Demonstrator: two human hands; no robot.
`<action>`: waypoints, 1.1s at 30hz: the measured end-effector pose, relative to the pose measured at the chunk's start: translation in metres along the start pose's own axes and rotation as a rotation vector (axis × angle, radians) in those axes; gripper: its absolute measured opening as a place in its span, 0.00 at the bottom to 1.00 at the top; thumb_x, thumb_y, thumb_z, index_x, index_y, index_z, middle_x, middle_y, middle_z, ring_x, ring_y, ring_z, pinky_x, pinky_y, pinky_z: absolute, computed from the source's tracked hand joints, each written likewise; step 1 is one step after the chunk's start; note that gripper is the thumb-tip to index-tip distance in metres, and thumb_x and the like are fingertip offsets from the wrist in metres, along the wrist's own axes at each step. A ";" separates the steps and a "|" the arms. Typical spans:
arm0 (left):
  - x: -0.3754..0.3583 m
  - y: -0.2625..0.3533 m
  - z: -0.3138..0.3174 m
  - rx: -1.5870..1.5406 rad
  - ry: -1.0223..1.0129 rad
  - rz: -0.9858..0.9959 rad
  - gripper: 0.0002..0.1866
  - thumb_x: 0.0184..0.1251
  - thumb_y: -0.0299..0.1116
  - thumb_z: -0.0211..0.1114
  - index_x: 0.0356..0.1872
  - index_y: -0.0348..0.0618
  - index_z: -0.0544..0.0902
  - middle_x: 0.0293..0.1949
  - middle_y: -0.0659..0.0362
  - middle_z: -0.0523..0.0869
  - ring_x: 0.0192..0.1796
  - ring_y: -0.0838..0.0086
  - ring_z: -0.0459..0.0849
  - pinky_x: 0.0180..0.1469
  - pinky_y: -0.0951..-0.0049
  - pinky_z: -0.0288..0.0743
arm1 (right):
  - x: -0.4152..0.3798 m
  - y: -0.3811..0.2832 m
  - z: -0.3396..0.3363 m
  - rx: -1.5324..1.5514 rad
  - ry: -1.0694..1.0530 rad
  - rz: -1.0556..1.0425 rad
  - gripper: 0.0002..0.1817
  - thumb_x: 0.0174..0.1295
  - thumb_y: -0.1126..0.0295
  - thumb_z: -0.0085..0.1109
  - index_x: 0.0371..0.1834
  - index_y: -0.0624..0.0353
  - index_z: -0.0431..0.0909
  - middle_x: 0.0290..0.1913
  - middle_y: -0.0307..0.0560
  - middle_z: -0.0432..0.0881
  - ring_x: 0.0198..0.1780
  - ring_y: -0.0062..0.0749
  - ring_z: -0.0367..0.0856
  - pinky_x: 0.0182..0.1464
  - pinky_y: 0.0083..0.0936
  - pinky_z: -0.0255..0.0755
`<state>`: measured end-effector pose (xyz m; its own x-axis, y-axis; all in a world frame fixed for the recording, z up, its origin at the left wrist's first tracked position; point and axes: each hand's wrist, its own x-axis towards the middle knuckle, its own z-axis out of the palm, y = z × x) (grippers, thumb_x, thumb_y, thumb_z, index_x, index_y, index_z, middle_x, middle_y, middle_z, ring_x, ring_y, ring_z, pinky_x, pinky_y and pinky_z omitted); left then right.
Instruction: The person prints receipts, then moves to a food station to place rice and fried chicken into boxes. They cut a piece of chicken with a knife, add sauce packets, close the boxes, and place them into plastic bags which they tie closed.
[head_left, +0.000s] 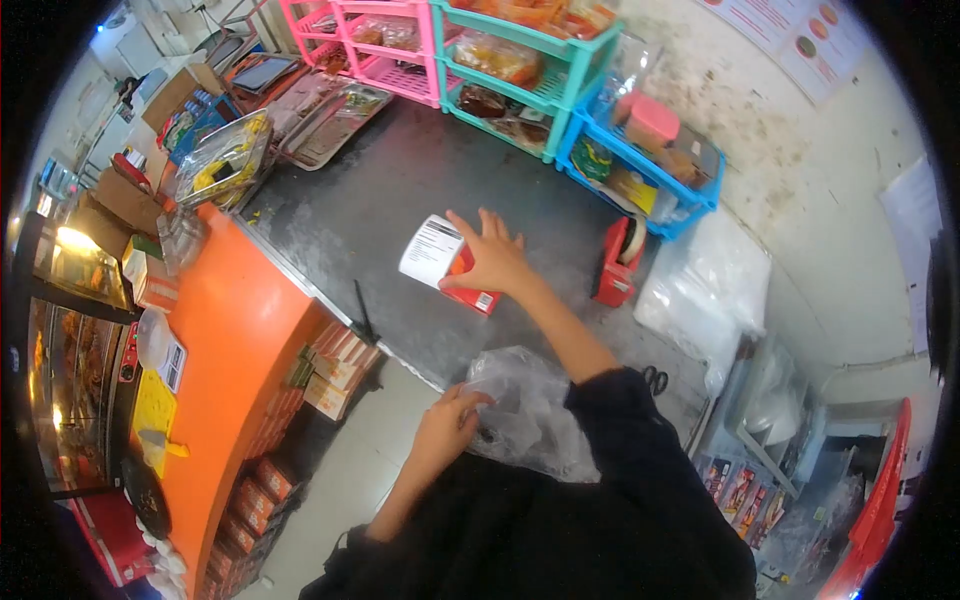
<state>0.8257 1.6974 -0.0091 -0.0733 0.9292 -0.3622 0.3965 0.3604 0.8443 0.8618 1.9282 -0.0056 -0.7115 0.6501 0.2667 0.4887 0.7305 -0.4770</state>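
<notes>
On the dark counter a small red box (472, 298) lies with a white printed receipt (431, 250) on its top. My right hand (492, 258) reaches over the box from the right, thumb on the near side and fingers on the far side, gripping it; part of the box is hidden under the palm. Close to my body, a clear plastic bag (528, 395) lies crumpled at the counter's near edge. My left hand (447, 428) has its fingers curled on the bag's left edge, pinching it.
A red tape dispenser (614, 262) and black scissors (655, 380) lie to the right, near stacked clear bags (705, 285). Blue (640, 165), teal (555, 90) and pink (395, 70) racks line the back. Metal trays (335, 122) stand at the far left, beside an orange counter (235, 320).
</notes>
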 end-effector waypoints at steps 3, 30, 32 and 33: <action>-0.009 -0.013 -0.010 -0.041 0.199 0.092 0.15 0.51 0.25 0.62 0.42 0.52 0.79 0.59 0.40 0.63 0.57 0.47 0.69 0.51 0.63 0.72 | 0.006 0.000 0.050 -0.195 -0.357 0.175 0.52 0.29 0.53 0.72 0.65 0.25 0.54 0.65 0.64 0.48 0.66 0.62 0.45 0.54 0.77 0.36; -0.093 0.049 -0.010 0.396 0.065 0.728 0.33 0.37 0.22 0.63 0.55 0.49 0.74 0.52 0.51 0.76 0.55 0.63 0.73 0.49 0.73 0.70 | -0.197 -0.009 -0.034 -0.059 -0.433 -0.139 0.40 0.35 0.52 0.66 0.60 0.30 0.66 0.57 0.57 0.60 0.61 0.52 0.57 0.57 0.45 0.57; -0.080 -0.021 -0.018 0.249 -0.069 1.069 0.27 0.49 0.37 0.62 0.55 0.50 0.73 0.53 0.51 0.75 0.55 0.64 0.74 0.51 0.74 0.70 | -0.199 -0.004 -0.026 0.060 -0.297 -0.245 0.42 0.34 0.48 0.65 0.61 0.30 0.65 0.58 0.57 0.60 0.61 0.52 0.59 0.58 0.43 0.58; -0.059 -0.099 -0.021 -0.027 -0.203 1.231 0.27 0.56 0.47 0.59 0.57 0.50 0.71 0.55 0.51 0.74 0.55 0.64 0.74 0.51 0.73 0.69 | -0.199 -0.012 -0.038 -0.061 -0.364 -0.215 0.43 0.32 0.48 0.65 0.61 0.30 0.64 0.58 0.56 0.60 0.60 0.52 0.59 0.58 0.43 0.58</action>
<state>0.7711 1.6086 -0.0629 0.4763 0.6219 0.6216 0.0822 -0.7353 0.6727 1.0168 1.7977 -0.0212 -0.9269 0.3736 0.0366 0.3311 0.8595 -0.3893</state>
